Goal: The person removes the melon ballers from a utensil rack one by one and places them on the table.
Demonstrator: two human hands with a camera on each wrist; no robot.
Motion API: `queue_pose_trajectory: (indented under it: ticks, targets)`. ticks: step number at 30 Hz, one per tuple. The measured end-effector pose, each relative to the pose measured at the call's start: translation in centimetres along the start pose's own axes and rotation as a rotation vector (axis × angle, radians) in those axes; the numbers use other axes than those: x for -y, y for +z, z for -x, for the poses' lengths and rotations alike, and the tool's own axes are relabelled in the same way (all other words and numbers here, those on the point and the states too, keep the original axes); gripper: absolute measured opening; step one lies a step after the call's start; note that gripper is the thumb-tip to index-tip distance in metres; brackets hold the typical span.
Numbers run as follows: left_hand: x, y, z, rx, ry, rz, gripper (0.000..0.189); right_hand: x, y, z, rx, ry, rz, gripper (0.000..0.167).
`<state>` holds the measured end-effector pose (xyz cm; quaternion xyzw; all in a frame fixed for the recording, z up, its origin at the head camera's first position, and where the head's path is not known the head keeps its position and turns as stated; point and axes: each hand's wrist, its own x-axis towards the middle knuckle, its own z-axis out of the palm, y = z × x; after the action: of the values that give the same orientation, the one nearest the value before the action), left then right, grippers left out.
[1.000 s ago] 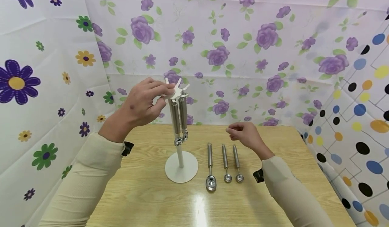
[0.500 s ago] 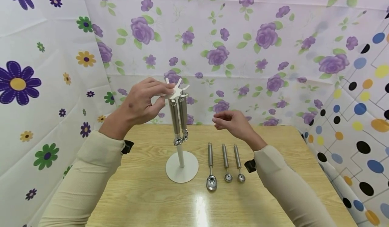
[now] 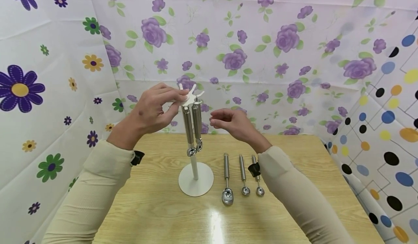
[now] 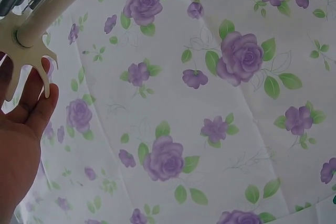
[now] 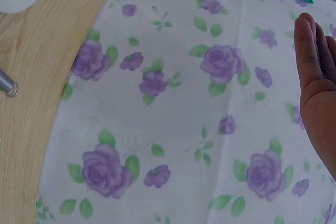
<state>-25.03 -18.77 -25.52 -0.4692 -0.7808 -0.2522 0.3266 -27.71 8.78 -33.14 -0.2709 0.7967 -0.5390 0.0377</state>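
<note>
Fingers of the left hand (image 3: pixel 159 108) hold the top of the white stand (image 3: pixel 187 187). Fingertips sit on its top, and the thumb is a bit lower. The stand is upright on the wood table (image 3: pixel 156 207), on a flat, round base. Thin hooks stick out at its top.

2 shiny metal tools hang there side by side, round ends down: the left tool (image 3: pixel 187 127) and the right tool (image 3: pixel 197 122).

The right hand (image 3: pixel 234 124) is up in the air, just beside the hanging tools, but it does not touch them. Its fingers are a little bent and close together. They hold nothing, and the gap to the thumb is narrow.

3 more tools lie on the table, to the right of the stand: a big scoop (image 3: pixel 227 196), a small scoop (image 3: pixel 245 191) and a last scoop (image 3: pixel 259 191). All 3 have their handles pointing away. A black clip (image 3: pixel 254 169) at the right wrist hides some of the last handle. Behind the table is a cloth (image 3: pixel 235 59) with purple flowers.
</note>
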Motion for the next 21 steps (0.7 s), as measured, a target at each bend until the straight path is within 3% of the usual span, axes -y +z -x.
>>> queue_pose_trajectory:
  ticks: [11, 21]
  targets:
    - [-0.1, -0.1, 0.0, 0.021, -0.049, 0.016, 0.02, 1.3, 1.9, -1.3, 0.091, -0.096, -0.047, 0.037]
    - [-0.1, 0.0, 0.0, 0.015, -0.06, 0.032, 0.021, 2.0, 2.6, -1.7, 0.084, -0.109, -0.046, 0.034]
